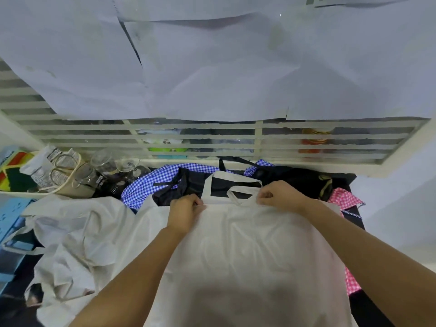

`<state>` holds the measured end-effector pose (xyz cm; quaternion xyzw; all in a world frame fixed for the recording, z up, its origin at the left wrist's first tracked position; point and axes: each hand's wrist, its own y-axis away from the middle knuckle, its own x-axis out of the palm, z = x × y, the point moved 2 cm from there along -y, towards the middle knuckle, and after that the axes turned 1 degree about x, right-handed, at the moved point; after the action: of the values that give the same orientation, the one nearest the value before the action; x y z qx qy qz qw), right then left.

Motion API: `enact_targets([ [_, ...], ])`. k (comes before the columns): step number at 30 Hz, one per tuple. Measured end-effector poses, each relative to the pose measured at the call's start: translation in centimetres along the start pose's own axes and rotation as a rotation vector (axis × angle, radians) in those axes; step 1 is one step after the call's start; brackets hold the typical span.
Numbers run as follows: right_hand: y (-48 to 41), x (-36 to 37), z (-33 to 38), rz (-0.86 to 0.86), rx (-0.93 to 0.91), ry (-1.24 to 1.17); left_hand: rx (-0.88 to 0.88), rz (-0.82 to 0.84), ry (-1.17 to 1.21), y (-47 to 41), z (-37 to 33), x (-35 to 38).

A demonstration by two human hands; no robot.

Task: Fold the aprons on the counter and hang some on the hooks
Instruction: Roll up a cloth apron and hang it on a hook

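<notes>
A white apron (250, 251) lies spread flat on the counter in front of me, its neck strap (221, 179) looping away over darker cloth. My left hand (185, 212) pinches the apron's top edge at the left corner. My right hand (278, 195) pinches the top edge at the right corner, beside the strap. A second white apron (77, 234) lies crumpled to the left. Behind them lie a blue checked apron (151, 182), a black apron (292, 178) and a pink checked apron (344, 197). No hooks are in view.
Glasses (106, 171) and a white tray of packets (40, 175) stand at the back left. A slatted window (212, 138) covered with paper rises behind the counter. A blue box (9, 215) sits at the left edge.
</notes>
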<state>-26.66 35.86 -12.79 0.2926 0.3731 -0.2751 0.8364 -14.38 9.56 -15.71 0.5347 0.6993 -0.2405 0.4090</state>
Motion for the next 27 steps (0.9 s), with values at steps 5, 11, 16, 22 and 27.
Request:
enact_targets([
  [5, -0.5, 0.4, 0.7, -0.128, 0.072, -0.014, 0.257, 0.027, 0.030, -0.8, -1.1, -1.0],
  [11, 2.2, -1.9, 0.7, -0.944, 0.349, -0.645, 0.253, 0.173, -0.015, -2.4, -0.8, -0.7],
  [16, 3.3, -1.8, 0.1, -0.524, 0.422, -0.319, 0.275, 0.219, -0.002, -3.4, -0.8, 0.1],
  [22, 5.2, -0.6, -1.3, -0.094, 0.611, 0.014, 0.295, 0.214, -0.040, -4.1, -0.9, 0.8],
  [27, 5.8, -0.8, -1.9, -0.162, 0.559, 0.055, 0.297, 0.236, -0.048, -4.9, -1.6, 0.9],
])
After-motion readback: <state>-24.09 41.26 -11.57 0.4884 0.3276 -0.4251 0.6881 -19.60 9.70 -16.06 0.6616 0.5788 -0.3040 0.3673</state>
